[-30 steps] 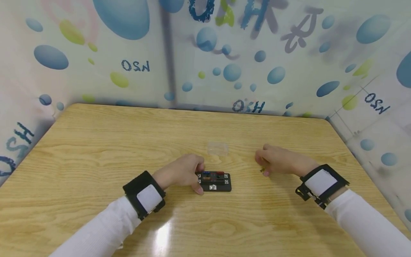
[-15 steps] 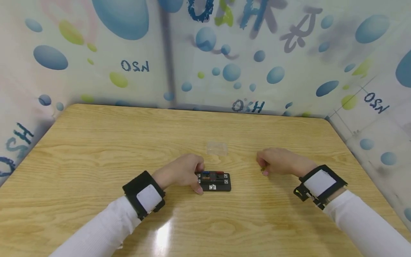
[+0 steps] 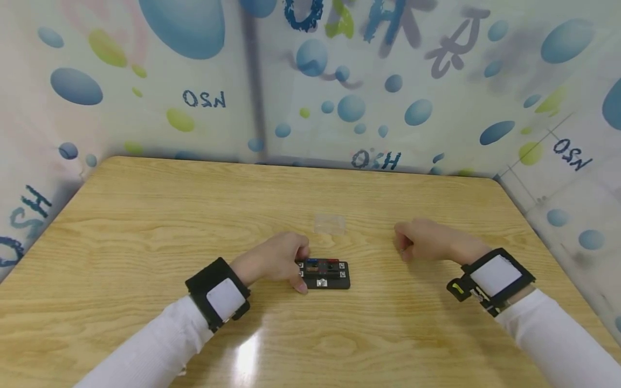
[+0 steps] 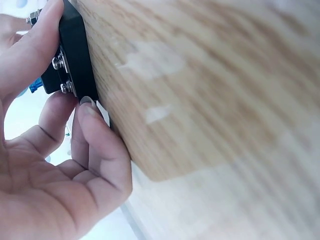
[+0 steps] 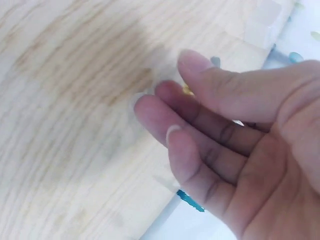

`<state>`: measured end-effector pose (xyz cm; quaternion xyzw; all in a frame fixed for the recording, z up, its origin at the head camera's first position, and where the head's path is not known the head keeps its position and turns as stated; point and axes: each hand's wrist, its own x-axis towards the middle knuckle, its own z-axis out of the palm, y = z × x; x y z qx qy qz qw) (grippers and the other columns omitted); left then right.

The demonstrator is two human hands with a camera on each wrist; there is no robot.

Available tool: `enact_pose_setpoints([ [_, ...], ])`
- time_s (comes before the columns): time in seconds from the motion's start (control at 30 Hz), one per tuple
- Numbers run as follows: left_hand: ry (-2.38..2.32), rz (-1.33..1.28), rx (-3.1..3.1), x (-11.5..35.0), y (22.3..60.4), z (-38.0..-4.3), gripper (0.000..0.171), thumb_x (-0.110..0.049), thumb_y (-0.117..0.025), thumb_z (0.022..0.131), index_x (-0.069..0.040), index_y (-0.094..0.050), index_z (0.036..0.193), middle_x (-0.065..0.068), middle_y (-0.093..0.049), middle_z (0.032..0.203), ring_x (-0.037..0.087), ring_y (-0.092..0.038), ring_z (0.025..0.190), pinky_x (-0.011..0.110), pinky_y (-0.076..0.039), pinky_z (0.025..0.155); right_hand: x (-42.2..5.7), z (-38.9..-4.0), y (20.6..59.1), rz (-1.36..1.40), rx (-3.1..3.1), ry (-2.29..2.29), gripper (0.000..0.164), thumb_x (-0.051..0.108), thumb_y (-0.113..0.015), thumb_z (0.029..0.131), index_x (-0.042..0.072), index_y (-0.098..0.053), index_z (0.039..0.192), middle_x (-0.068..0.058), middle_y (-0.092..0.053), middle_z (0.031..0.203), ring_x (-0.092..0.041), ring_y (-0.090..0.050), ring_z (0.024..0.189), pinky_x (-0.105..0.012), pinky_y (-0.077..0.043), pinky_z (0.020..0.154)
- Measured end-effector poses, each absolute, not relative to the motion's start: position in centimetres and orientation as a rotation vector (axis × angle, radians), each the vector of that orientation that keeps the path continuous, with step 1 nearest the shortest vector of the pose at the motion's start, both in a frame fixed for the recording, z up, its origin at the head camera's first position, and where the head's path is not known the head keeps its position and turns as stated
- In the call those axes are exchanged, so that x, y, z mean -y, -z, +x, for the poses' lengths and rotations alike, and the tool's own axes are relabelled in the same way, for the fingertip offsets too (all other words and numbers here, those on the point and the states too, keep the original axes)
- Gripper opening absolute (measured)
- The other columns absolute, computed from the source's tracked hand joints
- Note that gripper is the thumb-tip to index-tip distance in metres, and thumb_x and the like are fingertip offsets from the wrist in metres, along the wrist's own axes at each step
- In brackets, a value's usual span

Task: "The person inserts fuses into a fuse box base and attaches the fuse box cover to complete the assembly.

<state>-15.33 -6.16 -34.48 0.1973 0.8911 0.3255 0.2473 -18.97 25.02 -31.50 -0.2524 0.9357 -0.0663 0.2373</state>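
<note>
A black fuse block (image 3: 324,274) with blue, brown and red blade fuses lies flat on the table. My left hand (image 3: 274,258) grips its left end, thumb on the near side and fingers at the far side. Up close in the left wrist view, the block (image 4: 80,55) shows metal screws along its end. To the right, my right hand (image 3: 427,241) is held low over the table with fingers bent. A small yellow piece (image 5: 187,89) is pinched between its thumb and index finger, mostly hidden by them.
A clear plastic cover (image 3: 330,224) lies on the wooden table (image 3: 194,205) just behind the fuse block. A patterned cloth backdrop (image 3: 315,129) stands along the table's far edge and both sides.
My right hand has shifted slightly right and turned, so the yellow piece no longer shows in the head view. The left hand and the fuse block have stayed still.
</note>
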Motion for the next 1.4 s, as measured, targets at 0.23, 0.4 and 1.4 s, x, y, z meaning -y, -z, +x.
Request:
enact_pose_setpoints([
  [0.23,-0.882,0.514,-2.435,6.2,34.4,-15.3,0.041,-0.012,-0.093,0.059,-0.011,-0.059,0.084,0.002,-0.057,0.082,0.017,-0.050,0.077,0.027,-0.041,0.068,-25.0,-19.0,30.7,-0.692,-2.567,0.221,0.013,-0.003,-0.065,0.087,0.008,-0.060,0.092,-0.002,-0.057,0.081,-0.014,-0.051,0.072,-0.028,-0.044,0.065],
  [0.4,-0.883,0.519,-2.435,6.2,34.5,-15.3,0.042,-0.012,-0.093,0.060,-0.011,-0.058,0.084,0.002,-0.054,0.082,0.017,-0.049,0.077,0.027,-0.041,0.068,-25.0,-18.9,30.7,-0.741,-2.530,0.256,0.007,0.004,-0.066,0.090,0.010,-0.065,0.094,0.002,-0.063,0.081,-0.009,-0.054,0.070,-0.026,-0.046,0.064],
  [1.4,-0.871,0.548,-2.437,6.1,34.6,-15.4,0.042,-0.011,-0.092,0.060,-0.010,-0.055,0.080,0.001,-0.049,0.078,0.016,-0.046,0.074,0.026,-0.039,0.065,-25.3,-19.0,32.0,-0.973,-2.748,0.195,0.010,0.005,-0.056,0.097,0.009,-0.065,0.098,-0.001,-0.068,0.087,-0.009,-0.056,0.072,-0.031,-0.048,0.066],
])
